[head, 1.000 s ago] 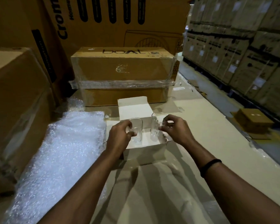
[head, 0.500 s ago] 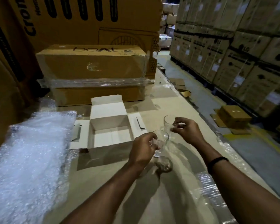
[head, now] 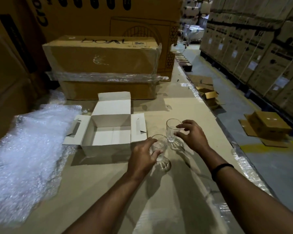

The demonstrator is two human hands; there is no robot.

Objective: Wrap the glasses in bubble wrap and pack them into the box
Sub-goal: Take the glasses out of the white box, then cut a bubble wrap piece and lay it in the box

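Note:
Two clear drinking glasses stand upright on the brown work surface, just right of an open, empty white box (head: 107, 146). My left hand (head: 141, 157) wraps its thumb and fingers around the nearer glass (head: 159, 144). My right hand (head: 194, 137) pinches the farther glass (head: 170, 130) near its rim with thumb and forefinger. The two glasses stand close together, almost touching. A large sheet of bubble wrap (head: 29, 149) lies spread out at the left of the box.
A taped "boAt" carton (head: 101, 59) sits behind the white box, with bigger cartons at the back and left. The surface's right edge (head: 227, 132) drops to a floor with loose cardboard boxes (head: 267, 127) and stacked cartons beyond.
Both hands lifted the glasses out of the white box, carried them right and set them down on the surface. The box now holds nothing.

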